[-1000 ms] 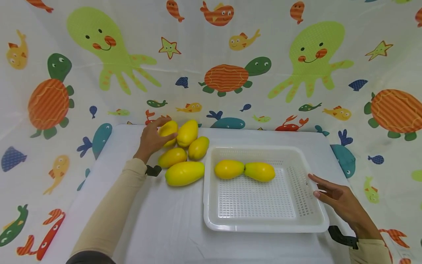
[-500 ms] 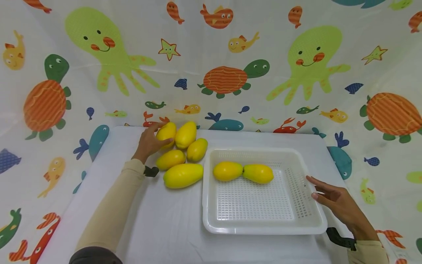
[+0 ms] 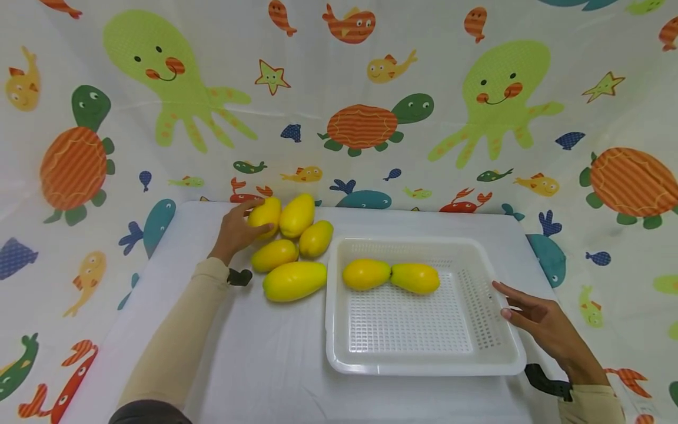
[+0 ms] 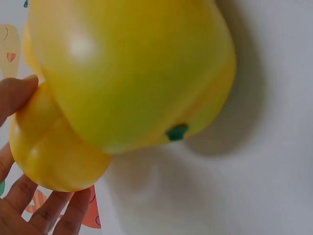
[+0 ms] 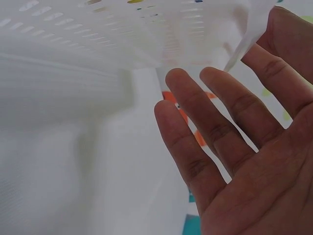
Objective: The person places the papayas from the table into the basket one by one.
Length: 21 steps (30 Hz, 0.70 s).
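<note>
At the table's back left, my left hand grips a yellow papaya, thumb on the near side and fingers round the far side. The left wrist view shows this papaya between thumb and fingertips, partly hidden by a bigger-looking papaya with a green stem end. Several other papayas lie close around it on the cloth. Two more papayas lie end to end inside a white perforated basket. My right hand touches the basket's right rim, its fingers loosely straight, as the right wrist view confirms.
A white cloth covers the table. Behind and beside it hangs a curtain printed with sea animals. One long papaya lies right at the basket's left wall.
My left hand has shifted slightly left and toward me on the papaya, its thumb lower, and more of the fruit shows. The right hand and basket stay put; the head view tilts slightly.
</note>
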Each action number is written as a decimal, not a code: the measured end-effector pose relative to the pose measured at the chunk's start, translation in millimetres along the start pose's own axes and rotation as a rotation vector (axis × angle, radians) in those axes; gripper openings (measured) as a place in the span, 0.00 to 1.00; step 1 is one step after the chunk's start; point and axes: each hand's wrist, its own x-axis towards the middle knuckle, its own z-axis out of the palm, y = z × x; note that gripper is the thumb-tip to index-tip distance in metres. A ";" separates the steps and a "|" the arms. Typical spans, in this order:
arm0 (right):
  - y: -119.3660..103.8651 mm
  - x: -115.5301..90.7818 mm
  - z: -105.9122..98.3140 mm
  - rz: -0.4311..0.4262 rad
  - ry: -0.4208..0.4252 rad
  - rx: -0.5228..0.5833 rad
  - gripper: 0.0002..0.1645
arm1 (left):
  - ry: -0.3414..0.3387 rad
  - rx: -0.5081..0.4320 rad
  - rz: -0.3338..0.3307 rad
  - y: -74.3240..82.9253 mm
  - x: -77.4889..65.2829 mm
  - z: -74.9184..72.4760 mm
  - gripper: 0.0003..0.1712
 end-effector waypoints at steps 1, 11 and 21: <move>0.1 0.0 -0.2 -0.001 -0.002 0.004 0.39 | 0.005 0.000 0.003 -0.4 -0.5 -1.0 0.42; -1.2 0.1 -1.1 0.010 -0.007 0.008 0.38 | 0.061 -0.038 0.014 2.0 -6.8 -16.5 0.41; -4.2 1.2 0.9 0.038 0.001 -0.010 0.40 | 0.093 -0.063 0.029 7.1 -14.6 -29.5 0.42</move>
